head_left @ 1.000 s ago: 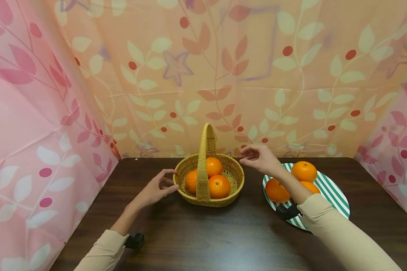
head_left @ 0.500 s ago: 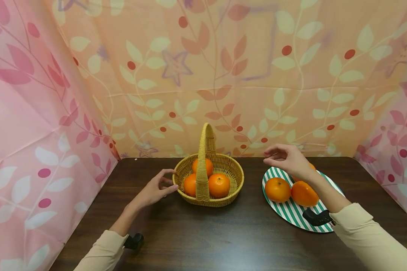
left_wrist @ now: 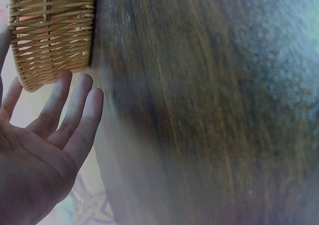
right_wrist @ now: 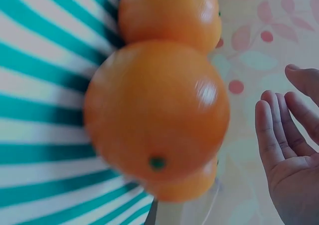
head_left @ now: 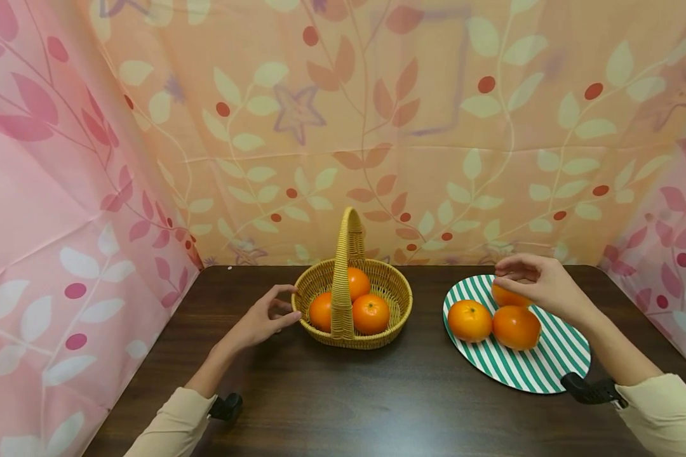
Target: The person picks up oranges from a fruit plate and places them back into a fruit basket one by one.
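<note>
Apparently at the picking step: hovering with right hand (head_left: 540, 282), parted and gripping nothing, by back orange (head_left: 505, 297) of 3 on plate (head_left: 549, 368), right of frame. Resting left hand (head_left: 263, 320), loosely parted, at rim of basket (head_left: 366, 343), centre. Probably calls next for closing round that orange.

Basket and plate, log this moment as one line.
basket: three oranges; plate: three oranges; left hand: at basket rim; right hand: empty, near plate's rear orange
</note>
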The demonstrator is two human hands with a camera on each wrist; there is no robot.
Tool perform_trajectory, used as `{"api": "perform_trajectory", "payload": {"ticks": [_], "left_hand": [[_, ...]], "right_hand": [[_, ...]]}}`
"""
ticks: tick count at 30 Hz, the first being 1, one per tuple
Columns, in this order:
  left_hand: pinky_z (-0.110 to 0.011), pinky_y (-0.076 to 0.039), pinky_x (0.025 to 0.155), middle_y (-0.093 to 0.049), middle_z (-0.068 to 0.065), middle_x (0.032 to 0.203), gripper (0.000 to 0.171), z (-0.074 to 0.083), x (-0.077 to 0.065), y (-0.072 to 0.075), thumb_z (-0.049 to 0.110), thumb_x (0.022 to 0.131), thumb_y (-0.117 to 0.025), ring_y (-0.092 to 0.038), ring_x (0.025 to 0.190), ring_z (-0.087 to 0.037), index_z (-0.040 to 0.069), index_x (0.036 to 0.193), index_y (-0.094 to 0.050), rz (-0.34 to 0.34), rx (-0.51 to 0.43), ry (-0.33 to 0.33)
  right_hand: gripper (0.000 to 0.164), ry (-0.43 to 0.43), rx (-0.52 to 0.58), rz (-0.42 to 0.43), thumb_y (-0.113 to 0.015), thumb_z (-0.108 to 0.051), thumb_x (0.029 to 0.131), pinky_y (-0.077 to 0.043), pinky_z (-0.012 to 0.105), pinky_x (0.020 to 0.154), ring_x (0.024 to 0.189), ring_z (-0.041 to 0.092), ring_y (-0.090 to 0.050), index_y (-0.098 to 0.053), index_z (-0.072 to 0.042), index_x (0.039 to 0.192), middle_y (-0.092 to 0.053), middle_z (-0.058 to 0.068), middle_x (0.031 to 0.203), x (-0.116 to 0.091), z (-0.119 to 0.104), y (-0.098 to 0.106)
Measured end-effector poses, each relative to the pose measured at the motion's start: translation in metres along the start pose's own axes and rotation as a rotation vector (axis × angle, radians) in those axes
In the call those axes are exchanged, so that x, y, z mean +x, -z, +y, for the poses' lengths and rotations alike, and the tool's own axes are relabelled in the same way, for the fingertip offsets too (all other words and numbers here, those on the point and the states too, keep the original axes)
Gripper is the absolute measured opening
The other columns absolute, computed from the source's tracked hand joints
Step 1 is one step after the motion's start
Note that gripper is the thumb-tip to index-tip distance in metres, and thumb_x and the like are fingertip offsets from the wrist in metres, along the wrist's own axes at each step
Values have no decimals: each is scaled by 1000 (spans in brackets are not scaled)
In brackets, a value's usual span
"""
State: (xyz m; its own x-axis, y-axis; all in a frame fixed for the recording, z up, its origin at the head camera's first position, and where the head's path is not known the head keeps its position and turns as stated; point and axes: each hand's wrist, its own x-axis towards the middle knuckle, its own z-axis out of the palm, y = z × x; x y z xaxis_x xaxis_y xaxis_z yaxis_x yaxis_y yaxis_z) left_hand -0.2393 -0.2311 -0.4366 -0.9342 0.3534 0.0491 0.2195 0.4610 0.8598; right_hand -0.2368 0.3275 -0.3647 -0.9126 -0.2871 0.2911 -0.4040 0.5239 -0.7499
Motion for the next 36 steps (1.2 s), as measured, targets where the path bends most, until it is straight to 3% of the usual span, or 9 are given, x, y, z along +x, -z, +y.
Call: {"api": "perform_trajectory", "payload": {"ticks": [8,15,28,36], "left_hand": [[-48,-54,72,-64,-19,117,56,0,0,-1,24,98,-72,-70,90,-35,15,146,-45,-3,-5,14],[-50,-53,72,-64,-19,115,55,0,1,-1,23,98,-72,-69,90,-37,13,145,-44,-3,-5,11],[-49,-55,73,-65,-18,116,55,0,1,-1,24,98,-73,-70,90,-36,14,144,-45,1,0,14],[-49,-55,73,-64,-18,116,55,1,1,-1,24,98,-73,-70,90,-36,14,145,-45,-2,-1,14]], "right_hand": [[33,-43,-112,23,-75,-12,95,-52,16,74,91,6,-68,-65,3,122,-68,20,113,-24,15,18],[35,-39,-128,8,-76,-8,93,-52,16,73,91,5,-68,-64,4,124,-70,17,109,-47,24,27],[54,10,-154,-69,-81,-7,88,-54,25,79,102,8,-64,-56,0,136,-60,19,126,-73,37,13],[59,-34,-150,-101,-78,-11,91,-52,22,83,107,0,-58,-49,0,142,-54,19,135,-80,34,8]]}}
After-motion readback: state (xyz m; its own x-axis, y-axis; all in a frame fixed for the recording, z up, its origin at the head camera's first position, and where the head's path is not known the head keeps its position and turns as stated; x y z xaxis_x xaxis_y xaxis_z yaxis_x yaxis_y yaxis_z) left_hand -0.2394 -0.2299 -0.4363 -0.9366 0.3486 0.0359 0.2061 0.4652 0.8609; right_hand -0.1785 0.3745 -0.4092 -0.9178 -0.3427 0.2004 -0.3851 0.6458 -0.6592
